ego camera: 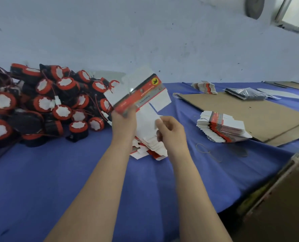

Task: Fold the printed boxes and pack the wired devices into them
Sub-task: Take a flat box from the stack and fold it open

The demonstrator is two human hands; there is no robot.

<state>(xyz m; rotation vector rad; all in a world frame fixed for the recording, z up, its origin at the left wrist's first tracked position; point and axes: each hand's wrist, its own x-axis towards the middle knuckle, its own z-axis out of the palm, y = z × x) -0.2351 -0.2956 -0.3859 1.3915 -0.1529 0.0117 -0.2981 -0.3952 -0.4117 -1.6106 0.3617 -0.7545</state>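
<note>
Much of the view is taken up by a surface [57,172] covered in blue cloth, which runs back to a pale, scuffed wall [145,41]. High on the right are a window [292,13] set in the wall and, beside it, a round grey object [254,6] that is cut off by the frame.

On the left of the cloth lies a big heap of wired devices [45,102]: round black bodies with red rims and white faces, with thin red and black leads and white plugs tangled among them. A brown cardboard sheet [250,110] lies flat on the right. A stack of flat printed boxes [222,128] rests on its near corner, a smaller stack [204,87] sits by its far corner, and a dark plastic-wrapped bundle [246,93] lies on it farther back. Some rubber bands [209,152] lie loose on the cloth near the big stack. A brown carton [285,198] stands off the surface's right edge.

At the centre, the left hand [123,123] grips the lower end of one printed box [138,95], still flat, and holds it raised and tilted in front of the heap of devices. The right hand [171,131] has its fingers curled and pinches a white flap of that box. Beneath both hands another fanned stack of box blanks [150,147] lies on the cloth, partly hidden by the wrists.
</note>
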